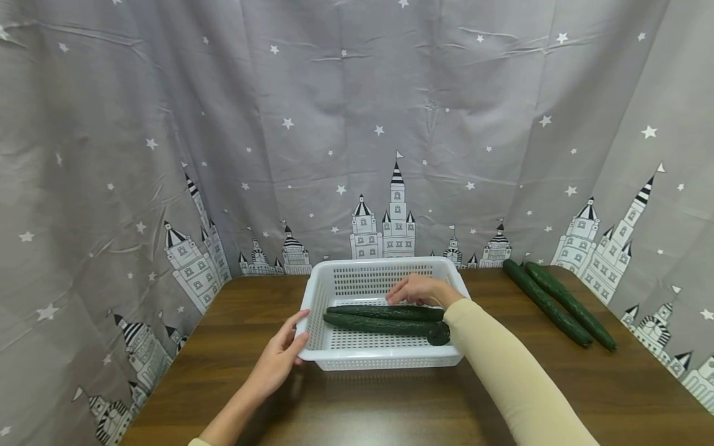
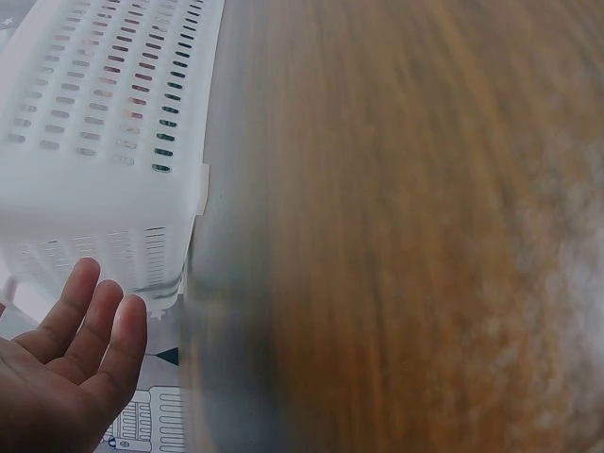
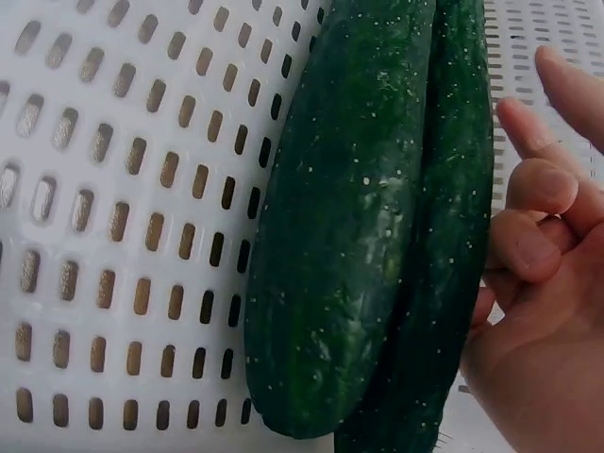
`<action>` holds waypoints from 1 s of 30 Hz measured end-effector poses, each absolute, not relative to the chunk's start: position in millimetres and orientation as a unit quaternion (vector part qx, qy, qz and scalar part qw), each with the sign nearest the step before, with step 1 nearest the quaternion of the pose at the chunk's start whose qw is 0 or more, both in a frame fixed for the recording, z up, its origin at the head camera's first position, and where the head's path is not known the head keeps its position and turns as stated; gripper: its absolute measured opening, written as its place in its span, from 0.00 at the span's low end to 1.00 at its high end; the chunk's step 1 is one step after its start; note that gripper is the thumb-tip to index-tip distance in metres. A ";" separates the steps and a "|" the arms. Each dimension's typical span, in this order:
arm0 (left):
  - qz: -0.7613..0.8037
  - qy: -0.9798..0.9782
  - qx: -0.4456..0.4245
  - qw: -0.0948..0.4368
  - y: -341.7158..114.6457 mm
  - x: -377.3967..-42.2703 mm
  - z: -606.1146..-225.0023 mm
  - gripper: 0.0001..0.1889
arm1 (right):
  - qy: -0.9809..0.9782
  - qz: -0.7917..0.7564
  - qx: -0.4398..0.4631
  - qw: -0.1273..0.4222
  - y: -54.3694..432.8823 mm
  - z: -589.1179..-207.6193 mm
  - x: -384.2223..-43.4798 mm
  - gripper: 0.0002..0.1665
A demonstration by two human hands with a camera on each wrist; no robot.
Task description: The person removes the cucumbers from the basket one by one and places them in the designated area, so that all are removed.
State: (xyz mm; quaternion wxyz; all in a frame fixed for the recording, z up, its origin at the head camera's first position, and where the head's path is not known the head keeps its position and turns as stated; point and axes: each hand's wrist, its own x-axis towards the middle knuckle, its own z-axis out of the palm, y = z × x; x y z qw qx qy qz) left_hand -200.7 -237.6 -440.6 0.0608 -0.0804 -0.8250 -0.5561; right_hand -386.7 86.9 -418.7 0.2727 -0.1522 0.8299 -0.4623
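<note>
A white perforated plastic basket [image 1: 385, 354] stands on the wooden table with two long dark green cucumbers inside, lying side by side. The front cucumber [image 1: 370, 323] looks thicker than the rear cucumber [image 1: 385, 311]. My left hand [image 1: 277, 356] holds the basket's left rim, thumb and forefinger over the edge; in the left wrist view its other fingers [image 2: 118, 340] curve beside the outer wall. Inside the basket, my right hand [image 1: 418, 289] hovers just behind the cucumbers, fingers loosely bent and holding nothing. The right wrist view has those fingers right beside the rear cucumber [image 3: 462, 189].
Two more cucumbers lie on the table at the right, a left one [image 1: 546, 303] and a right one [image 1: 571, 303], slanting toward the front. A grey curtain [image 1: 312, 124] with stars and castles hangs round the back and sides of the table [image 1: 390, 409].
</note>
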 end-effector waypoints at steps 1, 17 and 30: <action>-0.556 -0.825 -0.081 0.061 -237.6 -200.7 -440.7 0.26 | 0.834 -0.456 -0.154 0.270 86.9 -419.5 -386.4 0.23; -0.553 -0.827 -0.080 0.058 -237.7 -200.2 -440.8 0.26 | 0.846 -0.422 -0.174 0.277 86.8 -425.6 -389.2 0.21; -0.547 -0.831 -0.077 0.059 -238.5 -201.2 -442.9 0.26 | 0.867 -0.364 -0.186 0.285 83.4 -427.6 -389.7 0.27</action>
